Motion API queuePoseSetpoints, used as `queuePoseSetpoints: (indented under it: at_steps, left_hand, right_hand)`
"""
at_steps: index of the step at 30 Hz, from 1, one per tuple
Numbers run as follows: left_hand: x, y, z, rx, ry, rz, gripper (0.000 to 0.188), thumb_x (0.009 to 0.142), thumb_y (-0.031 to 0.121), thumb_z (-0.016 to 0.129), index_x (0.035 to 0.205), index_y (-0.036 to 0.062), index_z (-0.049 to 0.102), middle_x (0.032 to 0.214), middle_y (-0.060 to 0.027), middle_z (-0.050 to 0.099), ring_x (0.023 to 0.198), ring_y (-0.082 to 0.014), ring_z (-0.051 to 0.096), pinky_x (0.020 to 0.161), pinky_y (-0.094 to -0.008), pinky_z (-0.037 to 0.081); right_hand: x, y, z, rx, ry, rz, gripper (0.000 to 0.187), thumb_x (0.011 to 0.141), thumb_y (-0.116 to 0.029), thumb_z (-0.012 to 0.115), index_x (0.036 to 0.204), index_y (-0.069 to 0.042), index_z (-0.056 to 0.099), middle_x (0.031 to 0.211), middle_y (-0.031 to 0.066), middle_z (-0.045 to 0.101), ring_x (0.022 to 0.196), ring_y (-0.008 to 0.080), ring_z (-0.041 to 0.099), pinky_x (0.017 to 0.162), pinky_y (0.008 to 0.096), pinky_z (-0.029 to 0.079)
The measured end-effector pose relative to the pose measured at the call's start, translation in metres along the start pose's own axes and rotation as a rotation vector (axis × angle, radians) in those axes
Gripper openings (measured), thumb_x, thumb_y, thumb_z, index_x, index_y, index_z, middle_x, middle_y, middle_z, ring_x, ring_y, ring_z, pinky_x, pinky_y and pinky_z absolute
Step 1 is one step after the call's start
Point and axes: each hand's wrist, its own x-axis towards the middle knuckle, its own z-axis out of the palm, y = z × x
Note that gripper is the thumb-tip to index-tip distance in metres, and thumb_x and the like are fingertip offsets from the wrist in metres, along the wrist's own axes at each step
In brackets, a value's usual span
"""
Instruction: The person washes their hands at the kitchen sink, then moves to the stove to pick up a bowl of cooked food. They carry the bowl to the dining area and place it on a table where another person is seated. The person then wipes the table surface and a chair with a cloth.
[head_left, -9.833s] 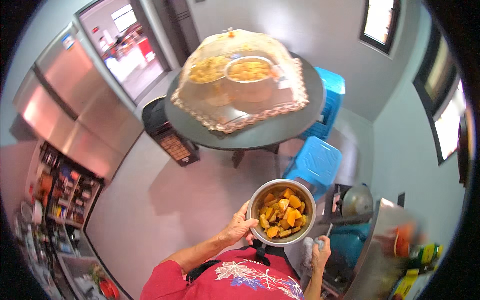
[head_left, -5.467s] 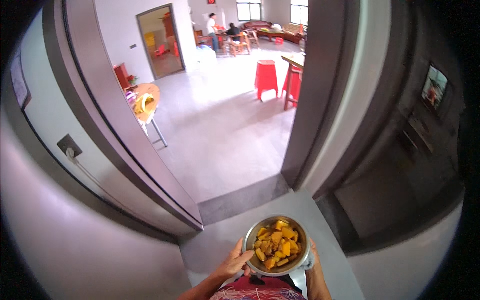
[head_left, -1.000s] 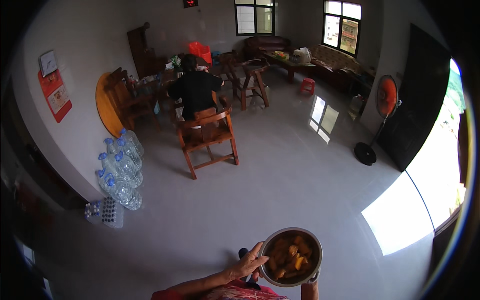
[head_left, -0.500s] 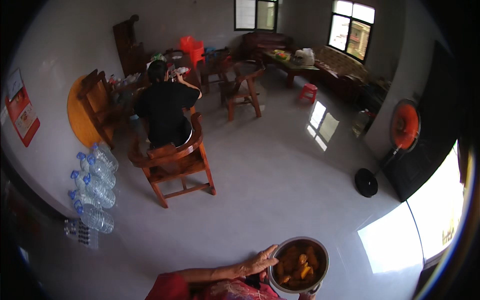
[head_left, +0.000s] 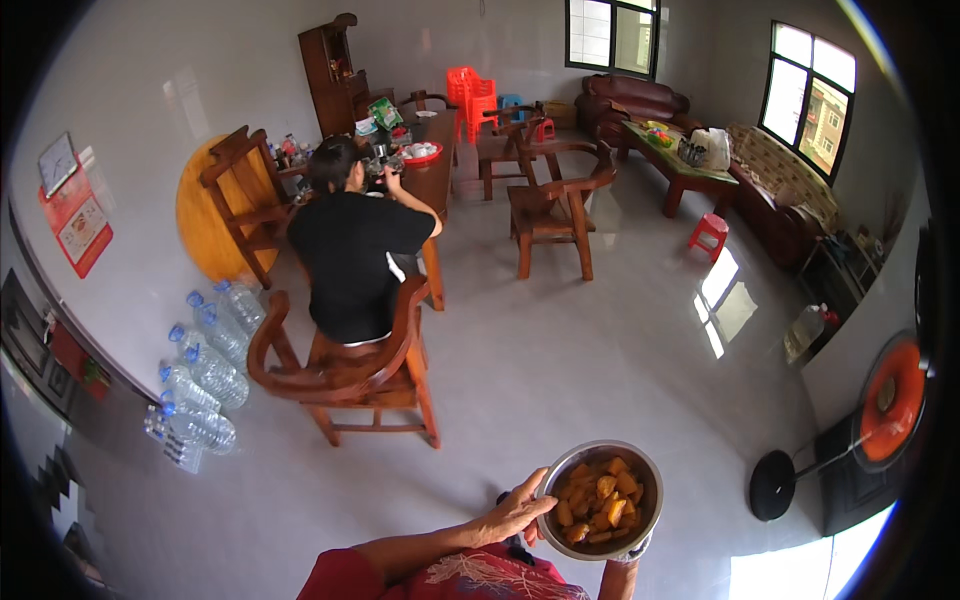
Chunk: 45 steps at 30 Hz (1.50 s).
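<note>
One round, silver-coloured metal bowl [head_left: 599, 449], holding orange-brown chunks of food [head_left: 600, 500], is found right of centre at the lower edge of the frame. The left hand [head_left: 518, 508] is clamped on the bowl's left rim, thumb at the edge; the bowl lies directly to that hand's right, touching it. Being circular, the bowl presents no long axis; it is tipped enough toward the camera to show its contents. The right forearm [head_left: 620, 578] rises to the bowl's lower right rim; the right hand is largely concealed there, and its grip cannot be determined. Both arms are therefore close to the bowl. Below it lies a glossy grey floor [head_left: 530, 370], with no contact between the two. The reddish-brown wooden table [head_left: 434, 190] stands at upper centre-left, well apart from the bowl. A person in a black top [head_left: 355, 260] sits beside it in a curved-back wooden armchair [head_left: 370, 385]. Clear plastic bottles with blue caps [head_left: 212, 365] line the left wall; an orange-faced standing fan [head_left: 892, 395] is noted at right.
</note>
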Motion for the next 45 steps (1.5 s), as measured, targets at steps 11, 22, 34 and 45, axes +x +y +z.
queuePoseSetpoints:
  at_steps: [11,22,34,45]
  left_hand:
    - [0.278,0.079,-0.045,-0.074,-0.079,-0.035,0.053,0.095,0.023,0.043,0.137,0.0075,0.015,0.057,-0.0034,0.054,0.039,-0.0088,0.051,0.037,-0.0226,0.047]
    - [0.482,0.197,-0.152,-0.286,0.378,0.095,0.052,0.091,0.016,0.043,0.136,0.0104,0.019,0.059,-0.0081,0.057,0.039,-0.0104,0.052,0.035,-0.0226,0.046]
    - [0.596,0.298,-0.370,-0.353,0.728,0.221,0.049,0.090,0.012,0.042,0.134,0.0096,0.022,0.059,-0.0077,0.056,0.037,-0.0102,0.047,0.036,-0.0227,0.043]
    - [0.681,0.358,-0.549,-0.545,1.209,0.478,0.044,0.089,0.012,0.045,0.130,0.0093,0.029,0.058,-0.0092,0.055,0.035,-0.0139,0.048,0.034,-0.0252,0.044]
  right_hand:
    - [0.253,-0.112,-0.030,0.003,0.056,-0.007,0.057,0.090,-0.038,0.047,0.134,-0.006,0.030,0.133,0.0124,0.040,0.117,0.0263,0.045,0.096,0.0421,0.043]
    - [0.594,-0.176,0.011,0.045,-0.361,0.262,0.059,0.091,-0.041,0.045,0.136,-0.007,0.028,0.135,0.0121,0.038,0.119,0.0265,0.044,0.097,0.0425,0.042]
    - [0.885,-0.087,0.110,-0.877,-0.815,0.019,0.065,0.083,-0.033,0.059,0.133,-0.007,0.025,0.128,0.0105,0.040,0.110,0.0216,0.044,0.089,0.0347,0.041]
    - [1.136,-0.013,0.253,-0.469,-0.701,0.880,0.025,0.085,-0.017,0.052,0.104,0.001,0.050,0.086,0.0108,0.059,0.060,0.0179,0.053,0.047,0.0276,0.041]
